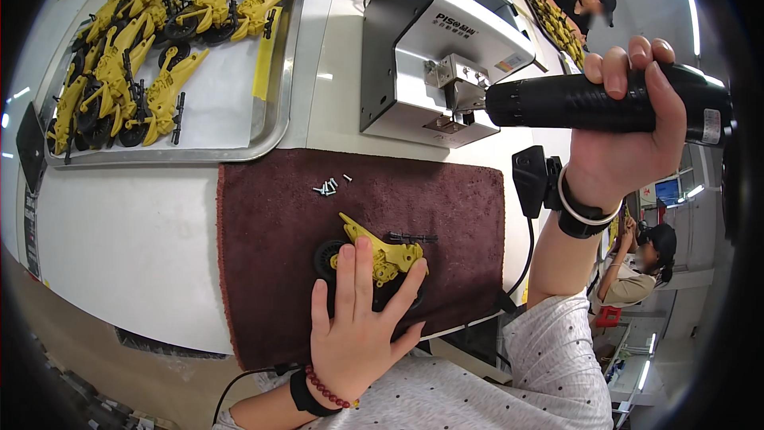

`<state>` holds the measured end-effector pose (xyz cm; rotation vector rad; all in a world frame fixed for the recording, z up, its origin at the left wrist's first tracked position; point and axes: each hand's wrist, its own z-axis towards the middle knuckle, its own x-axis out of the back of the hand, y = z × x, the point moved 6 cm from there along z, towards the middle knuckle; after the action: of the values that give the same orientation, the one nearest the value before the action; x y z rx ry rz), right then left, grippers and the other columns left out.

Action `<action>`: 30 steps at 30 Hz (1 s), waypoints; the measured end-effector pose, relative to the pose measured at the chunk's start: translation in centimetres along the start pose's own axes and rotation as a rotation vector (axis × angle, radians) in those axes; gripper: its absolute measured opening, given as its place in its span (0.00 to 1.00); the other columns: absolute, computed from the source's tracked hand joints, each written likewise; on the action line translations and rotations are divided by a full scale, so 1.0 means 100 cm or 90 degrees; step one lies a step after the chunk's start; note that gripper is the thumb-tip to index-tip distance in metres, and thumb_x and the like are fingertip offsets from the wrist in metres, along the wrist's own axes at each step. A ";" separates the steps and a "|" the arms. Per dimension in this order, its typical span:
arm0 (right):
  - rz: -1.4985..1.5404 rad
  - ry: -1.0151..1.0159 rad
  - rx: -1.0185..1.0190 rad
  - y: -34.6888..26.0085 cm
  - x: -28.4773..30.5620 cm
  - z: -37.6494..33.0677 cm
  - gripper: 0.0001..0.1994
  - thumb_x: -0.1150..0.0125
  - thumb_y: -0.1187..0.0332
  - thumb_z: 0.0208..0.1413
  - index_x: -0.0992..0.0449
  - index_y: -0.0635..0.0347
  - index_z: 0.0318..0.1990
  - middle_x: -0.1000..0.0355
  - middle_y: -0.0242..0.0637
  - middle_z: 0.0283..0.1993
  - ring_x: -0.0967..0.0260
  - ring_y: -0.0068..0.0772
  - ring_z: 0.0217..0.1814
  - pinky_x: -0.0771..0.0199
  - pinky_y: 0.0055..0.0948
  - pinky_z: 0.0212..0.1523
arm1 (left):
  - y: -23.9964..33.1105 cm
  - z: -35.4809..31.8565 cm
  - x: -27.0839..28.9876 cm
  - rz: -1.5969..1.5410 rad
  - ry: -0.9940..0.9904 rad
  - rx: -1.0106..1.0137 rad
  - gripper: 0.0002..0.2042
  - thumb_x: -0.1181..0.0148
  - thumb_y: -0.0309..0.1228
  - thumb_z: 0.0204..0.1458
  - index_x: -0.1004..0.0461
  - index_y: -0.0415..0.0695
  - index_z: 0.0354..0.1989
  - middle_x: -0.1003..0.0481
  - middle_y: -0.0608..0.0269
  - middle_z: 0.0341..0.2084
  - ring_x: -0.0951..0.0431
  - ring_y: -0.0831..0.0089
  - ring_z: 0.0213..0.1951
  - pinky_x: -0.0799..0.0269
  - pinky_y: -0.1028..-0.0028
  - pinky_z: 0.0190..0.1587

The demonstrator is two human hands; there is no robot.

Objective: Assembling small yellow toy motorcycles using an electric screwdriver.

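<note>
On a dark maroon cloth lies a yellow toy motorcycle [380, 259] with black wheels and a black handlebar. My left hand [358, 326] rests on it, palm down with fingers spread, pressing the near side of the yellow body. Part of the toy is hidden under that hand. Raised at the upper right, my right hand [637, 100] is wrapped round a black electric screwdriver [557, 102]. The driver's tip meets the front of a grey and black screw feeder [458, 88]. Several small silver screws [330, 186] lie loose on the cloth beyond the toy.
At the left stands a metal tray [274, 124] holding several yellow toy motorcycles [119, 72] on white paper. The maroon cloth [270, 247] covers the near table. A small black camera [532, 179] is strapped by my right wrist. Two other people sit at the right.
</note>
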<state>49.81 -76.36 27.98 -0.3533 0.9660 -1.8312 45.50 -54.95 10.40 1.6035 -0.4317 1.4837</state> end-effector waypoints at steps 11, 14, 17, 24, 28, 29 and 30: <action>-0.133 -0.200 0.039 -0.001 -0.032 -0.006 0.14 0.52 0.73 0.43 0.38 0.62 0.40 0.41 0.37 0.33 0.44 0.25 0.27 0.45 0.32 0.36 | 0.001 0.001 0.001 0.017 0.008 -0.008 0.34 0.44 0.58 0.34 0.39 0.73 0.56 0.47 0.40 0.59 0.47 0.56 0.62 0.63 0.56 0.59; -0.105 -0.219 -0.008 0.004 -0.035 0.006 0.13 0.52 0.74 0.43 0.38 0.63 0.40 0.41 0.37 0.32 0.44 0.25 0.26 0.45 0.32 0.36 | 0.000 0.001 0.001 0.006 -0.001 -0.003 0.34 0.44 0.58 0.34 0.39 0.73 0.57 0.47 0.40 0.59 0.47 0.56 0.62 0.61 0.56 0.59; -0.060 -0.170 -0.092 0.010 -0.033 0.015 0.13 0.52 0.75 0.44 0.39 0.64 0.40 0.42 0.37 0.31 0.45 0.25 0.27 0.45 0.29 0.35 | -0.001 0.000 0.000 -0.006 -0.002 -0.001 0.34 0.43 0.57 0.33 0.39 0.73 0.57 0.47 0.40 0.59 0.47 0.56 0.62 0.60 0.56 0.58; 0.152 -0.183 -0.179 -0.031 -0.026 -0.006 0.13 0.48 0.76 0.44 0.43 0.58 0.37 0.43 0.30 0.32 0.42 0.19 0.22 0.42 0.24 0.32 | 0.000 0.001 0.000 -0.015 0.001 -0.008 0.35 0.43 0.57 0.33 0.40 0.73 0.57 0.46 0.41 0.59 0.47 0.56 0.62 0.59 0.56 0.58; 0.171 -0.174 -0.137 -0.031 -0.038 -0.030 0.13 0.49 0.77 0.43 0.43 0.57 0.36 0.41 0.31 0.31 0.41 0.19 0.20 0.41 0.25 0.30 | -0.001 0.000 0.002 -0.002 0.008 -0.007 0.35 0.43 0.58 0.33 0.40 0.74 0.57 0.46 0.43 0.59 0.45 0.58 0.60 0.55 0.58 0.57; 0.188 -0.178 -0.147 -0.026 -0.042 -0.035 0.13 0.48 0.76 0.42 0.42 0.57 0.37 0.40 0.31 0.31 0.40 0.20 0.20 0.40 0.26 0.29 | -0.002 -0.002 0.002 0.007 0.015 -0.004 0.35 0.43 0.58 0.33 0.40 0.74 0.56 0.45 0.46 0.59 0.43 0.59 0.59 0.53 0.59 0.56; 0.218 -0.166 -0.142 -0.018 -0.047 -0.041 0.14 0.48 0.76 0.42 0.42 0.57 0.38 0.40 0.31 0.31 0.39 0.21 0.20 0.40 0.27 0.29 | -0.001 -0.002 0.000 0.006 0.013 -0.006 0.35 0.43 0.58 0.33 0.40 0.74 0.56 0.45 0.46 0.59 0.43 0.59 0.59 0.53 0.59 0.56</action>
<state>48.24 -70.07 27.54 -0.5162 0.9814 -1.3351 45.43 -54.74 10.38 1.5794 -0.4351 1.5013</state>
